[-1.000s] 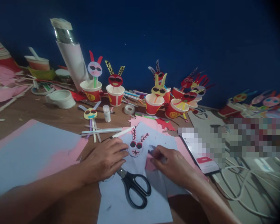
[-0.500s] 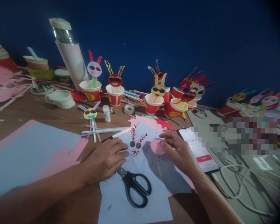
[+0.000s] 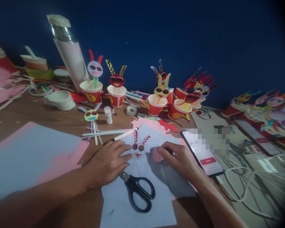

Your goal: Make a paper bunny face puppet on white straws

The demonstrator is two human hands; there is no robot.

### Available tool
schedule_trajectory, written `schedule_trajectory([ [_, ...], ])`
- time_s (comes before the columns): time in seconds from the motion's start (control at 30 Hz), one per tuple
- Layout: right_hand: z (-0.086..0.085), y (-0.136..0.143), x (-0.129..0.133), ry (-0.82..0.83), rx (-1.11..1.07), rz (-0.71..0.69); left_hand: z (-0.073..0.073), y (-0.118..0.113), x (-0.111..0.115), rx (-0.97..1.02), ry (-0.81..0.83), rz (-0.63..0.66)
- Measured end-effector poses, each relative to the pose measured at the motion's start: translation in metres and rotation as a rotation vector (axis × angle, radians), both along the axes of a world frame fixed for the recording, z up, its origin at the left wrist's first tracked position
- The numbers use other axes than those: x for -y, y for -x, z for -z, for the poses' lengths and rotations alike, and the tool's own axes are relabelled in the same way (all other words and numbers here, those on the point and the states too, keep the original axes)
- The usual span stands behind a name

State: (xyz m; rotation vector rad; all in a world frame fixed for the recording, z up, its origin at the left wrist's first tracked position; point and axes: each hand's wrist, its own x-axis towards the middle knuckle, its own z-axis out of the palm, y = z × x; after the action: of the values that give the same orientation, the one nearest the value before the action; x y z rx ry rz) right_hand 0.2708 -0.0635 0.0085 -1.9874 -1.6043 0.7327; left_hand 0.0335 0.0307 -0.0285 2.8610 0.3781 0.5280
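Observation:
My left hand (image 3: 111, 161) lies on the white paper sheet (image 3: 142, 202) with its fingers stretched out and a little apart. Its fingertips reach the edge of a white paper face (image 3: 138, 154) with feathered antennae, dark eyes with red lids and a drawn mouth. My right hand (image 3: 177, 156) pinches a pink paper circle (image 3: 157, 155) between thumb and fingers, just right of the face. Black-handled scissors (image 3: 140, 191) lie below, their blades partly under my left hand. A white marker (image 3: 125, 134) rests just beyond the left fingers.
Red paper cups (image 3: 117, 96) with paper-faced sticks stand along the blue wall. A tall flask (image 3: 71, 60), a tape roll (image 3: 131, 110) and a small glue bottle (image 3: 108, 115) are behind. To the right are a phone (image 3: 203, 155) and white cables (image 3: 247, 186); left, large sheets (image 3: 38, 152).
My right hand has shifted slightly left and closed further over the pink circle, covering more of it. The left hand has stayed almost still.

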Motion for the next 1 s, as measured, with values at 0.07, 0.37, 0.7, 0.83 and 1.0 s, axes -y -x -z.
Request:
schedule_trajectory([
  [0.07,0.001,0.000,0.001,0.021,0.028,-0.039,-0.001,0.001,-0.002,0.036,0.084,-0.012],
  [0.37,0.004,-0.003,0.002,0.049,0.104,-0.141,-0.029,-0.004,-0.008,-0.027,0.491,-0.253],
  [0.7,0.009,-0.001,0.001,-0.031,0.126,-0.121,-0.040,-0.046,-0.017,-0.335,0.442,-0.477],
  [0.83,0.009,-0.003,0.000,-0.076,0.063,-0.060,-0.039,-0.052,-0.014,-0.327,0.454,-0.490],
  [1.0,0.012,-0.008,-0.003,-0.110,0.006,-0.006,-0.035,-0.051,-0.011,-0.288,0.477,-0.507],
])
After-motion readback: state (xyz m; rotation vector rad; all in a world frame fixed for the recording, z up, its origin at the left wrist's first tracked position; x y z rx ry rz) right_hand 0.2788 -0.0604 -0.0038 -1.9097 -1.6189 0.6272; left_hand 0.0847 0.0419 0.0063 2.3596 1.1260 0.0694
